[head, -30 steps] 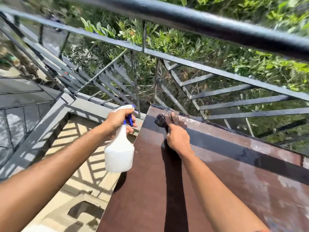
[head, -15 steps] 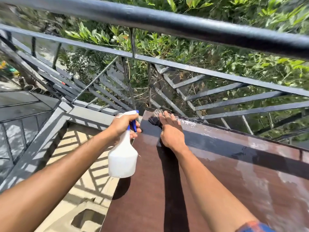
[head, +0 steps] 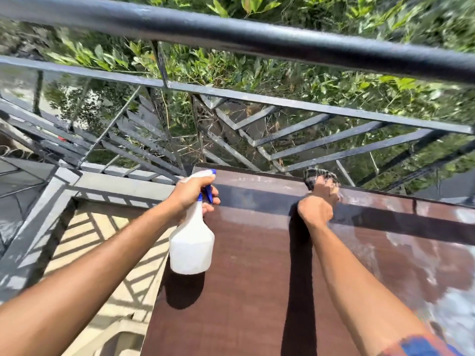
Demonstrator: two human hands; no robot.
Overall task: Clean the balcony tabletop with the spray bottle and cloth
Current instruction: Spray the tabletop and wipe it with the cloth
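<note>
Brown laminate surface (head: 244,278), sunlit, its far edge close under the black railing (head: 257,39).

Left hand (head: 191,194) grips the neck of the white spray bottle (head: 191,242), fingers at the blue trigger. The bottle hangs upright over the left edge of the surface, much as it did a second ago. I see no spray.

Change: one second back, the right hand (head: 314,209) and the dark cloth (head: 318,176) sat at the far left corner, palm flat. Both are now further right along the far edge, with the cloth poking out beyond the knuckles at the rim. The fingers look curled round the cloth rather than flat on it, but there is motion blur there, so I hold that loosely.

Reading: I take this as a wiping stroke running left to right along the back strip. The corner left behind carries faint pale smears. The right part shows broad whitish streaks. My judgement is that most of the surface is not yet wiped, and the bottle is held ready for more.
</note>
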